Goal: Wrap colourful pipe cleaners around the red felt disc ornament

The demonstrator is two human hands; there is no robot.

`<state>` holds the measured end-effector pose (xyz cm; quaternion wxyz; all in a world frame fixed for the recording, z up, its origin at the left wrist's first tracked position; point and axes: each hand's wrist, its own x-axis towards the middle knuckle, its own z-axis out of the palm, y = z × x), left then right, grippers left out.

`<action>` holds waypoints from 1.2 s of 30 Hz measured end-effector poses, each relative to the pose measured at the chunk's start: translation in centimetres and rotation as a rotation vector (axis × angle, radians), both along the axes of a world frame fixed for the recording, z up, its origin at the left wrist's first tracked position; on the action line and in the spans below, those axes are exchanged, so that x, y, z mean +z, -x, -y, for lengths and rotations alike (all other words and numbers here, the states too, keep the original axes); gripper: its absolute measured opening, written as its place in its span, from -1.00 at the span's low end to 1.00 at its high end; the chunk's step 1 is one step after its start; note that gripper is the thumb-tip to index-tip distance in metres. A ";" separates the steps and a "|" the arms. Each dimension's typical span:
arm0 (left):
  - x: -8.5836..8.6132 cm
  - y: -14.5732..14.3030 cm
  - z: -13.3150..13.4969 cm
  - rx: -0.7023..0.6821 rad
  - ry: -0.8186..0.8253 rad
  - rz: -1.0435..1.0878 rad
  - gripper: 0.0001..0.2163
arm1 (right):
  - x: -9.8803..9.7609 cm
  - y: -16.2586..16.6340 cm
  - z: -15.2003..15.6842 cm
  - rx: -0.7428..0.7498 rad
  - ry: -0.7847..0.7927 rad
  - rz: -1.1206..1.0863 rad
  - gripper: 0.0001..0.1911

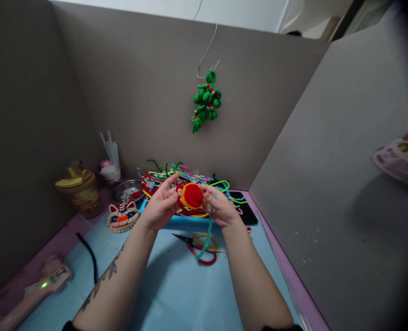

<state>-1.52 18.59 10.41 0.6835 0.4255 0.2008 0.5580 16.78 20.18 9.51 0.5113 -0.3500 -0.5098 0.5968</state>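
Between both hands, above the blue tray [179, 223], is a small round red piece with an orange-yellow rim [192, 196], apparently of yarn. My left hand [164, 202] pinches its left edge, index finger stretched out. My right hand [219, 204] closes its fingertips on the right edge. A teal cord [209, 230] hangs from the right hand toward the table. Below the hands lie scissors [207, 263] with a red and a yellow handle loop and dark blades.
Colourful cords fill the tray. A knitted animal-face piece [123, 217], a metal bowl [129, 187] and a pink tool with a green light [48, 285] are at left. A black phone-like slab [247, 214] lies right. A green yarn ornament [207, 101] hangs from a wire.
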 end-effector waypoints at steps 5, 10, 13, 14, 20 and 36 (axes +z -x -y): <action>-0.5 -0.2 -0.3 -0.010 0.056 0.009 -0.34 | -1.3 1.1 -0.4 0.114 0.136 -0.250 -0.37; -0.6 -0.6 -0.3 0.017 0.114 0.015 -0.41 | -1.9 1.9 -0.6 0.080 0.225 -0.413 -0.51; -0.7 -0.8 -0.2 -0.003 0.136 0.033 -0.41 | -2.0 2.1 -0.6 0.064 0.224 -0.460 -0.59; -0.7 -0.9 -0.2 -0.008 0.139 0.039 -0.41 | -2.0 2.1 -0.6 0.065 0.241 -0.481 -0.61; -1.1 -0.9 -0.5 0.006 0.167 0.037 -0.41 | -2.0 2.3 -0.5 0.091 0.353 -0.543 -0.56; -2.4 -0.8 -0.8 -0.114 0.189 0.161 -0.46 | -2.2 3.0 0.2 0.137 0.396 -0.697 -0.76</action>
